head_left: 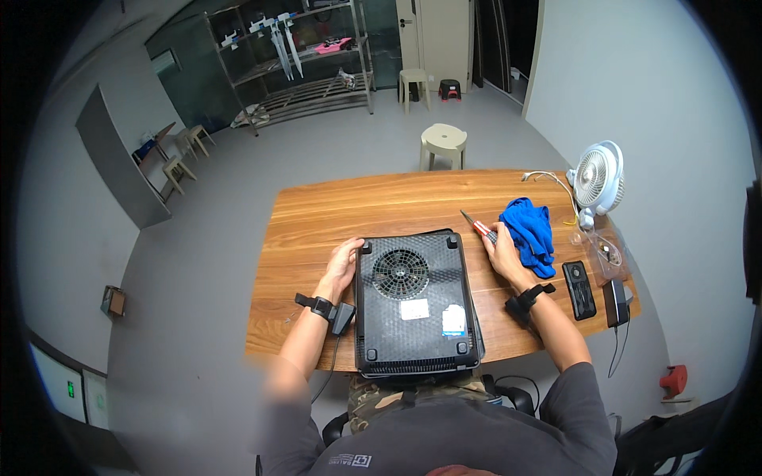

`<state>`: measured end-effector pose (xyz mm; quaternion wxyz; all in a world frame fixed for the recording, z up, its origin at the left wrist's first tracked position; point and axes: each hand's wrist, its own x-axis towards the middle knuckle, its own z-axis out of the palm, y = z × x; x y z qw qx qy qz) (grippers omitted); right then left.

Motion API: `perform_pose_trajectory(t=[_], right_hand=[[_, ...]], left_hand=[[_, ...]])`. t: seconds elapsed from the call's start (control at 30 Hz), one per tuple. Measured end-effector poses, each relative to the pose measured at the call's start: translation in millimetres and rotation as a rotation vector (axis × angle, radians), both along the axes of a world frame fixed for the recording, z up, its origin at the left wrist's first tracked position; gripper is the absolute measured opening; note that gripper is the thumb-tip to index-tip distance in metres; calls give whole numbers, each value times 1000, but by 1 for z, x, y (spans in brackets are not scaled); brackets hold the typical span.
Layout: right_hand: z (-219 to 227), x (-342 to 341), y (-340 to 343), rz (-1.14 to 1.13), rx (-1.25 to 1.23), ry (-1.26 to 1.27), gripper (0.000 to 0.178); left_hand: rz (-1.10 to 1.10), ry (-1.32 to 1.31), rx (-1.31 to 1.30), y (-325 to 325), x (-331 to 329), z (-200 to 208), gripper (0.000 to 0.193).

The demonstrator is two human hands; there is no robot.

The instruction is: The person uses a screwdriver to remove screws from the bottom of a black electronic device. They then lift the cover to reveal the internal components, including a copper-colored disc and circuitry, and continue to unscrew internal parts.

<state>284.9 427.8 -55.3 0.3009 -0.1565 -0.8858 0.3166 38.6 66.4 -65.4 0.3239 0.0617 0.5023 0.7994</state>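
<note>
A black induction cooker [409,337] lies upside down at the table's near edge, its round fan grille [401,274], corner feet and two pale stickers facing up. Its lower layer sticks out slightly along the right side. My left hand [343,260] grips the cooker's far left corner, fingertips on the edge. To the right of the cooker, my right hand [504,252] is closed around a screwdriver [481,228] with a red and dark handle. The screwdriver's tip points away and to the left, apart from the cooker. A crumpled blue cloth [530,234] lies just beyond that hand.
On the wooden table [341,210], a black tool case [579,289], a dark box with a cable [615,303], a clear plastic bag [607,254] and a white fan [599,178] stand at the right. A cream stool [444,139] is beyond the far edge.
</note>
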Motion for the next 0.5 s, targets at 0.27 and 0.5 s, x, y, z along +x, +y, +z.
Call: perform_pose_trajectory(t=[0.27,0.5], right_hand=[[5,8,-7,-44,196,-209,42],[9,4,-4,-29,321,-320,44]], left_hand=[[-2,60,-5,-2,3,2,40],[19,-49,-52,2,9,10,21]])
